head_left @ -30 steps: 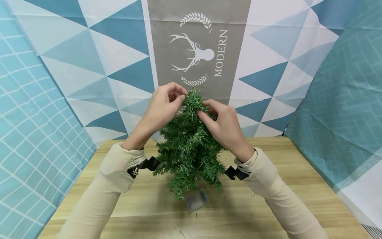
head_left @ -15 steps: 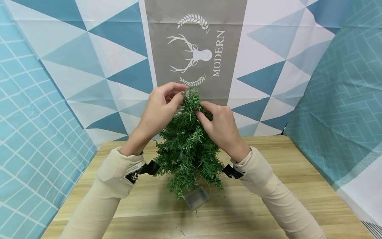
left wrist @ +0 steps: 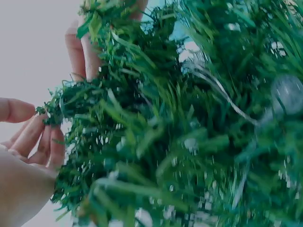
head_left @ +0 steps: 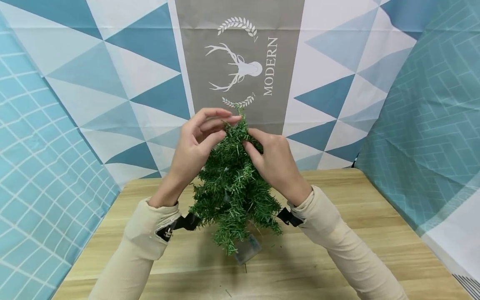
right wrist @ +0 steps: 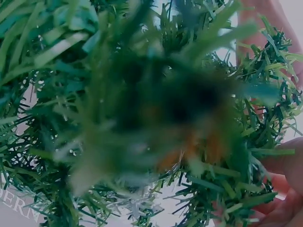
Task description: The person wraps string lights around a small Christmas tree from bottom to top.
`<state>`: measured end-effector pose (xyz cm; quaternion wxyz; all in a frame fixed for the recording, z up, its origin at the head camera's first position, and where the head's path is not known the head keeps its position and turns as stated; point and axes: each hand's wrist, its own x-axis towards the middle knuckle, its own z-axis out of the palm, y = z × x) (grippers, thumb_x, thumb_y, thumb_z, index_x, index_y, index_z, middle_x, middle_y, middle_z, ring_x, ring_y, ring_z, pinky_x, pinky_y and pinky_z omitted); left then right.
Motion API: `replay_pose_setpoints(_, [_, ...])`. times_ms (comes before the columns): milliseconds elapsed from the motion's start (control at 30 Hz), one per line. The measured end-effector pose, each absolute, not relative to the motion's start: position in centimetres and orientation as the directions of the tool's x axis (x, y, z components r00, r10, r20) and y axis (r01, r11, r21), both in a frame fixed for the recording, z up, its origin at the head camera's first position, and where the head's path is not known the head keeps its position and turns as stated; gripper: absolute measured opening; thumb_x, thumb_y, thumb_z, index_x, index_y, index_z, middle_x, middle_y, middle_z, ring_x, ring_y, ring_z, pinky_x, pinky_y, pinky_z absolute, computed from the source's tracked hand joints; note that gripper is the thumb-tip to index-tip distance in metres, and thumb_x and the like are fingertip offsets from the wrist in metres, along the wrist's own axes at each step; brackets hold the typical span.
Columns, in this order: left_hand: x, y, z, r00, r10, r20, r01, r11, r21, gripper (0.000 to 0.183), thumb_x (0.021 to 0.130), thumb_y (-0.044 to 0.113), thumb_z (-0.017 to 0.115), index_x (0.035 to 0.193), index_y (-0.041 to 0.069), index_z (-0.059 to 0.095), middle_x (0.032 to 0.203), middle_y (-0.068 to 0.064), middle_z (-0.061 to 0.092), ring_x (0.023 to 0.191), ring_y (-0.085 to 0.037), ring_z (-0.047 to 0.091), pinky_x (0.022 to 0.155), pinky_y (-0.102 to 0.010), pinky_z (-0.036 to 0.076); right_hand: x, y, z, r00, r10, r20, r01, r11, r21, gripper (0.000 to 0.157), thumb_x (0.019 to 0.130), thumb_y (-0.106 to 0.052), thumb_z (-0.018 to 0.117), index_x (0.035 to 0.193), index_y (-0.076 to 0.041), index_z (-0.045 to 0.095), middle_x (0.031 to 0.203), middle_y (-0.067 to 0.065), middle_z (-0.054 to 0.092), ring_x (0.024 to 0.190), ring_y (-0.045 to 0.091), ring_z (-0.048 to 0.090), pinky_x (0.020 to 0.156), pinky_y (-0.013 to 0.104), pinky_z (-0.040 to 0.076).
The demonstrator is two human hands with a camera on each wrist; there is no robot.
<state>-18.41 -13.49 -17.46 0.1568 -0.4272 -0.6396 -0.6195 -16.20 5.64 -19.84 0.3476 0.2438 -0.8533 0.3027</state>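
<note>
A small green artificial Christmas tree (head_left: 236,179) stands at the middle of the table. My left hand (head_left: 198,141) is at the left of its top, thumb and fingers apart, fingertips touching the upper sprigs. From the right, my right hand (head_left: 273,156) pinches a branch just below the tip between thumb and fingers. In the left wrist view, left fingers (left wrist: 38,137) lie along a branch end. Right fingers (right wrist: 284,189) show beside the foliage in the right wrist view. A thin clear wire (left wrist: 227,97) with a round clear bulb (left wrist: 287,93) runs through the needles.
A small clear box (head_left: 248,250) lies on the wooden table (head_left: 187,271) before the tree, partly under its lower branches. Thin loose bits (head_left: 226,292) lie near the front. A patterned cloth (head_left: 330,75) hangs close behind, with blue cloths at both sides.
My left thumb and fingers have spread apart and dropped slightly, and a top sprig now stands higher above them. My right hand keeps its pinch. The head view has shifted slightly.
</note>
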Motion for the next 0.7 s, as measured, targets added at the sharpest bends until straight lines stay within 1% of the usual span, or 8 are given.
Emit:
replay_pose_setpoints(67, [-18.2,-13.9,-17.6,-0.575,0.357,0.736,0.758,-0.104,0.643,0.035,0.095,-0.01,0.051,0.128,0.0,0.057,0.125,-0.01,0.068,0.121,-0.023,0.06,0.096,-0.036,0.049,-16.3,5.6,-19.8,-0.642,-0.21,0.737,-0.632,0.69,-0.354,0.03,0.096,-0.011,0.065,0.124,0.001,0.067,0.108,0.017,0.073,0.042,0.011,0.037,0.051,0.029,0.038])
replay_pose_setpoints(167, [-17.8,-14.4,-17.9,-0.56,0.357,0.748,0.784,-0.065,0.618,0.034,0.096,-0.008,0.052,0.129,0.001,0.057,0.129,-0.009,0.065,0.123,-0.023,0.058,0.1,-0.041,0.047,-16.6,5.9,-19.9,-0.639,-0.216,0.738,-0.651,0.663,-0.37,0.03,0.097,-0.016,0.065,0.123,-0.003,0.068,0.107,0.013,0.073,0.045,0.012,0.042,0.055,0.03,0.041])
replay_pose_setpoints(267, [-17.4,-14.8,-18.1,-0.563,0.339,0.754,0.795,-0.026,0.606,0.038,0.097,-0.007,0.053,0.133,0.002,0.057,0.133,-0.008,0.062,0.123,-0.023,0.056,0.1,-0.04,0.047,-16.7,6.6,-20.1,-0.638,-0.211,0.741,-0.669,0.629,-0.396,0.031,0.098,-0.024,0.065,0.123,-0.006,0.069,0.106,0.01,0.074,0.063,0.014,0.06,0.067,0.032,0.051])
replay_pose_setpoints(333, [-17.1,-15.1,-18.2,-0.564,0.316,0.763,0.807,0.012,0.591,0.041,0.096,-0.007,0.054,0.136,0.004,0.055,0.134,-0.008,0.061,0.124,-0.022,0.056,0.1,-0.038,0.047,-16.5,7.2,-20.2,-0.627,-0.199,0.753,-0.681,0.61,-0.406,0.031,0.098,-0.027,0.065,0.122,-0.007,0.069,0.104,0.008,0.074,0.079,0.017,0.066,0.074,0.034,0.055])
replay_pose_setpoints(400, [-16.6,-15.4,-18.5,-0.559,0.289,0.777,0.82,0.056,0.569,0.044,0.095,-0.008,0.055,0.137,0.005,0.055,0.134,-0.008,0.061,0.124,-0.021,0.056,0.099,-0.036,0.048,-16.1,8.0,-20.6,-0.61,-0.182,0.771,-0.691,0.599,-0.405,0.031,0.098,-0.026,0.064,0.122,-0.007,0.069,0.104,0.007,0.073,0.093,0.018,0.067,0.082,0.036,0.054])
replay_pose_setpoints(567, [-14.6,-17.3,-20.6,-0.515,0.268,0.814,0.853,0.256,0.455,0.043,0.092,-0.005,0.06,0.134,0.004,0.058,0.132,-0.004,0.062,0.12,-0.022,0.057,0.1,-0.035,0.047,-14.5,10.9,-22.5,-0.562,-0.138,0.816,-0.699,0.607,-0.379,0.026,0.098,-0.016,0.064,0.122,-0.006,0.068,0.108,0.009,0.072,0.099,0.02,0.063,0.085,0.039,0.05])
replay_pose_setpoints(633, [-13.7,-18.5,-22.0,-0.499,0.264,0.825,0.848,0.346,0.402,0.042,0.092,-0.003,0.061,0.134,0.004,0.059,0.131,-0.005,0.063,0.114,-0.023,0.059,0.099,-0.034,0.047,-13.8,12.6,-23.8,-0.575,-0.128,0.808,-0.677,0.63,-0.381,0.026,0.098,-0.013,0.063,0.122,-0.006,0.068,0.112,0.008,0.071,0.103,0.021,0.061,0.086,0.04,0.049])
replay_pose_setpoints(700, [-12.8,-19.8,-23.5,-0.5,0.248,0.83,0.825,0.427,0.37,0.045,0.091,-0.002,0.062,0.135,0.006,0.058,0.132,-0.005,0.062,0.109,-0.022,0.06,0.096,-0.032,0.046,-13.1,14.5,-25.2,-0.606,-0.125,0.786,-0.635,0.671,-0.383,0.026,0.098,-0.012,0.063,0.124,-0.008,0.067,0.116,0.006,0.07,0.105,0.022,0.06,0.087,0.041,0.047])
